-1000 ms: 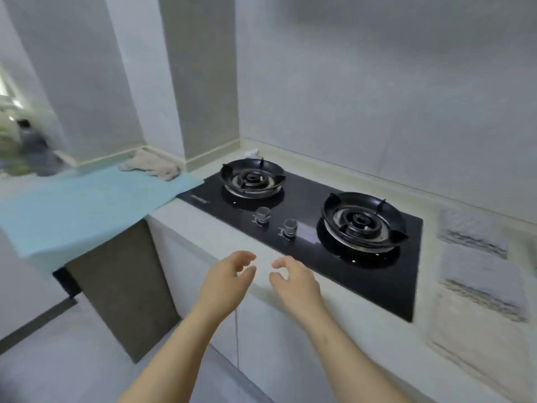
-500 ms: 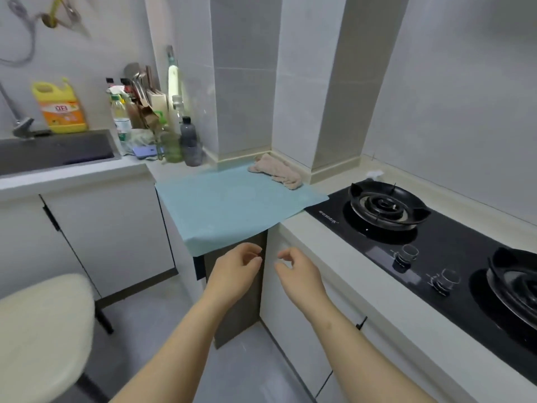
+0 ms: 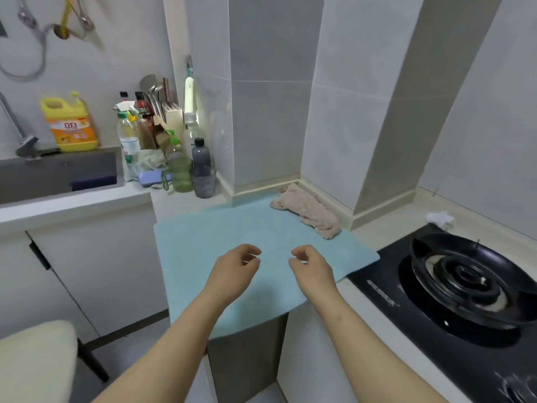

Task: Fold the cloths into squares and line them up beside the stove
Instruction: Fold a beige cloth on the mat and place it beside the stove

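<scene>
Pale tiled kitchen corner, a smooth light-blue mat (image 3: 203,257) draped over the counter edge; at its far right corner lies a crumpled pink terry cloth (image 3: 308,210), long axis running back-left to front-right along the wall foot; left hand (image 3: 232,271) and right hand (image 3: 312,270) hover over the mat, fingers loosely curled, holding nothing; glossy black glass stove (image 3: 406,330) to the right; a dark bottle (image 3: 201,155) seems to stand in a grey cup (image 3: 204,183)

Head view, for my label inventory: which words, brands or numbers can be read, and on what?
"立白": orange label of the yellow plastic detergent jug.
White print on the black glass stove: too blurred to read.
Labels on the clear plastic bottles: too small to read.
</scene>
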The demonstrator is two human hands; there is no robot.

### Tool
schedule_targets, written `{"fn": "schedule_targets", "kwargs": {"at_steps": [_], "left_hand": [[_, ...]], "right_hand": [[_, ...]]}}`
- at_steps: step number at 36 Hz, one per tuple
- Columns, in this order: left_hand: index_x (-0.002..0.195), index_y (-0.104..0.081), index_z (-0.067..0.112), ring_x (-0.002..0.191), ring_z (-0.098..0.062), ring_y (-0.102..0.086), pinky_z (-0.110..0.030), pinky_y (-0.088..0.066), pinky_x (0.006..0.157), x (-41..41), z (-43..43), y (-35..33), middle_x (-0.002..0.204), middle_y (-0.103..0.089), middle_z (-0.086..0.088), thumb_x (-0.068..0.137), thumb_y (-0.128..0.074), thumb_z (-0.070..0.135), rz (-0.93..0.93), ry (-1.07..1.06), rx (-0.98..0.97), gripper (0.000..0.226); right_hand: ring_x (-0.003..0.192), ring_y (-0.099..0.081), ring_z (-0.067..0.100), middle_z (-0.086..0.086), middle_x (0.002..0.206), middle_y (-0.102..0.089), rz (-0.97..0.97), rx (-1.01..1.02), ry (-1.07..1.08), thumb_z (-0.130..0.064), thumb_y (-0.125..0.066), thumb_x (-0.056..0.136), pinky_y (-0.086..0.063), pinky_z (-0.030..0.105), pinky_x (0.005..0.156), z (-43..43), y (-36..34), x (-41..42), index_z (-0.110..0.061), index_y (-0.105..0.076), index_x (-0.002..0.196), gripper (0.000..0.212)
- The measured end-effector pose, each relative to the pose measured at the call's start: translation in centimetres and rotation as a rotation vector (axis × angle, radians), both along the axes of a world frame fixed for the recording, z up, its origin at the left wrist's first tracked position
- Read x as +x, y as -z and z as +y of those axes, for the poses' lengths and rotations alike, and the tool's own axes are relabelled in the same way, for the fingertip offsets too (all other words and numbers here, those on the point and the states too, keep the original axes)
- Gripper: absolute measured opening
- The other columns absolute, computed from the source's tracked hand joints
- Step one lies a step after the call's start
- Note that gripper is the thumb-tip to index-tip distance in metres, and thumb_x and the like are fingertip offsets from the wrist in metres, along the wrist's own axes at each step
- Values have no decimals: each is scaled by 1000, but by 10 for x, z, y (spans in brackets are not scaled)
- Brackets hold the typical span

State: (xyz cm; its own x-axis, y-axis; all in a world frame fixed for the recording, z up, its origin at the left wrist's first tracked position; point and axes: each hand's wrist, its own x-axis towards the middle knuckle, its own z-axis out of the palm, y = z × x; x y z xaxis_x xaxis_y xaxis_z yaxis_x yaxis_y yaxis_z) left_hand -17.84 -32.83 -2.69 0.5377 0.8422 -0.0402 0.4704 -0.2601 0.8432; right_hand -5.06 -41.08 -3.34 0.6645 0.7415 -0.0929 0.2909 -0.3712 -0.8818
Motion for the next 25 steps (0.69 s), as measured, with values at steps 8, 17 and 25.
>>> {"fn": "schedule_targets", "kwargs": {"at_steps": [8,17,25], "left_hand": [[112,-60,22,89,-8,-54,-11,-41,63,58,74,12,99,-58,7,92,-48,18,56,5,3,23],[117,-59,19,102,-12,-54,-22,-41,85,119,146,36,121,-58,3,94,-47,20,152,118,15,26],[120,-56,17,126,-20,-40,-24,-32,97,165,216,57,140,-40,-1,90,-46,13,269,297,209,31]], "right_hand": [[92,-48,9,-1,129,-51,31,-46,-9,-16,-46,93,-35,20,73,69,17,53,-18,-52,119,26],[84,-56,14,1,120,-51,10,-107,111,-14,-46,91,-38,22,64,119,42,92,-20,-53,112,23],[90,-55,14,-6,114,-51,1,-96,342,-10,-47,90,-37,21,73,163,57,107,-17,-56,115,27]]}}
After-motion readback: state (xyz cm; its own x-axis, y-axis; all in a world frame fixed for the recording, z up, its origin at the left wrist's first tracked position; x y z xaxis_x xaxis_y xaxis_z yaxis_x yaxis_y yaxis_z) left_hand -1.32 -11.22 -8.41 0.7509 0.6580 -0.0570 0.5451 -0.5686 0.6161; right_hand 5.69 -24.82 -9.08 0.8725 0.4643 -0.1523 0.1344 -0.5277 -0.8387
